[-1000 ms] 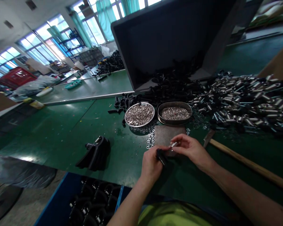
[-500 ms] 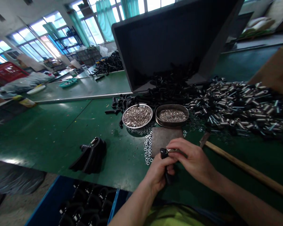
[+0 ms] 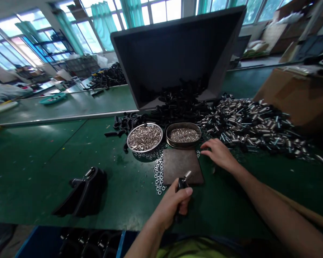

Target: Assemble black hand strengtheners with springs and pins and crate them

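Wrapped in my left hand [image 3: 174,202] is a black handle [image 3: 182,183], a metal spring [image 3: 187,175] poking up from its top over the near edge of a square metal plate [image 3: 181,165]. My right hand [image 3: 216,152] is at the plate's upper right corner, thumb and fingers apart beside a few loose nuts [image 3: 198,154]; nothing shows between them. More nuts [image 3: 159,175] lie along the plate's left edge. Behind the plate are a round dish of small metal pins [image 3: 144,137] and an oval tin of small parts [image 3: 184,135].
A large grey bin [image 3: 177,61] lies tipped behind the dishes, spilling black parts. Metal-and-black parts [image 3: 253,125] are heaped at right before a cardboard box [image 3: 298,93]. A wooden handle [image 3: 304,209] lies under my right forearm. Black pieces [image 3: 83,193] stand at left, above a blue crate [image 3: 121,243].
My right hand has left the black handle and moved away to the plate's upper right, its fingers apart. The spring now stands exposed above my left hand. The view has turned to the right.
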The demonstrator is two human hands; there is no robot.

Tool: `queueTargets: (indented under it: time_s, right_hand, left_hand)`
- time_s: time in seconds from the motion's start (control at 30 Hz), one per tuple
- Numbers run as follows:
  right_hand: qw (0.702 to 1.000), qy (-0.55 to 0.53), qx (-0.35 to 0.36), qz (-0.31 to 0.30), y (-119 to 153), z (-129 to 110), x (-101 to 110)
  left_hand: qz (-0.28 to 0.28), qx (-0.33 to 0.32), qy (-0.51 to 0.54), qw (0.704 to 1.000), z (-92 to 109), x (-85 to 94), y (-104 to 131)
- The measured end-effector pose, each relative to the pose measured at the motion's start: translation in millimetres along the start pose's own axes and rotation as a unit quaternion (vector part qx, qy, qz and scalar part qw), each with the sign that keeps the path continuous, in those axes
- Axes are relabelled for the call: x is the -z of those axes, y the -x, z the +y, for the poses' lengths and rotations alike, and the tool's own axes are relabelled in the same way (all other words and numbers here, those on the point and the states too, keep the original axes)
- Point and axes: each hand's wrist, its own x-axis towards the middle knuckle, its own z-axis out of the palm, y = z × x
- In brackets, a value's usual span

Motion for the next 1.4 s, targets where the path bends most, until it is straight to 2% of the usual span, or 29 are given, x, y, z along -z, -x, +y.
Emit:
queueTargets:
  time_s: [0.03, 0.1, 0.17, 0.23, 0.3, 0.37, 0.4, 0.47, 0.53, 0.67, 0.77, 0.83, 0.9, 0.93, 1.0, 1.1, 1.17, 1.23, 1.4]
  right_hand:
    - [0.999, 0.044, -0.007, 0.021, -7, 10, 2]
    - [0.998, 0.062, -0.018, 0.025, -14, 21, 2]
    - [0.998, 0.052, -0.016, 0.024, -13, 17, -1]
    - [1.000, -0.003, -0.006, 0.005, -3, -1, -5]
    - [0.991, -0.130, 0.004, -0.040, 12, -30, -10]
    - [0.967, -0.240, 0.010, -0.086, 29, -60, -14]
    - [0.962, -0.255, 0.015, -0.099, 37, -74, -16]
    - [0.971, -0.215, 0.029, -0.104, 46, -93, -21]
    - [0.982, -0.159, 0.039, -0.098, 49, -102, -26]
    - [0.990, -0.100, 0.046, -0.087, 51, -103, -34]
    - [0.987, -0.129, 0.051, -0.082, 54, -102, -33]
    - [0.975, -0.170, 0.076, -0.125, 49, -97, -28]
    - [0.980, -0.128, 0.088, -0.124, 33, -81, -17]
    - [0.990, -0.075, 0.078, -0.095, 20, -69, -10]
    - [0.997, 0.070, 0.015, 0.028, -12, -37, 9]
    - [0.979, 0.173, -0.048, 0.093, -60, 13, 36]
    - [0.968, 0.227, -0.063, 0.089, -84, 37, 46]
    - [0.959, 0.268, -0.067, 0.062, -98, 50, 47]
    - [0.947, 0.315, -0.060, 0.016, -106, 50, 38]
  left_hand:
    - [0.009, -0.012, 0.004, 1.000, 0, 2.5, 0]
    - [0.047, -0.042, -0.006, 0.998, 4, 7.4, -1]
    - [0.092, -0.065, -0.020, 0.993, 7, 11.6, -3]
    - [0.125, -0.058, -0.007, 0.990, 10, 14.0, -7]
    - [0.140, -0.027, 0.038, 0.989, 12, 13.4, -11]
    - [0.126, 0.009, 0.099, 0.987, 14, 9.9, -14]
    - [0.111, 0.022, 0.122, 0.986, 14, 7.4, -16]
    - [0.082, 0.029, 0.140, 0.986, 15, 2.1, -17]
    - [0.076, 0.024, 0.127, 0.989, 14, -2.1, -17]
    - [0.107, 0.004, 0.049, 0.993, 7, -4.0, -14]
    - [0.125, -0.030, -0.033, 0.991, 5, -2.1, -13]
    - [0.117, -0.034, -0.077, 0.990, 7, -0.6, -11]
    - [0.102, -0.008, -0.088, 0.991, 11, 1.3, -9]
    - [0.098, 0.010, -0.080, 0.992, 12, 2.4, -8]
    - [0.099, 0.038, -0.055, 0.993, 14, 5.0, -6]
    - [0.119, 0.051, -0.026, 0.991, 12, 7.7, -5]
    - [0.136, 0.057, -0.013, 0.989, 10, 7.8, -6]
    - [0.144, 0.059, 0.003, 0.988, 8, 7.2, -9]
    - [0.140, 0.060, 0.102, 0.983, 12, 9.3, -15]
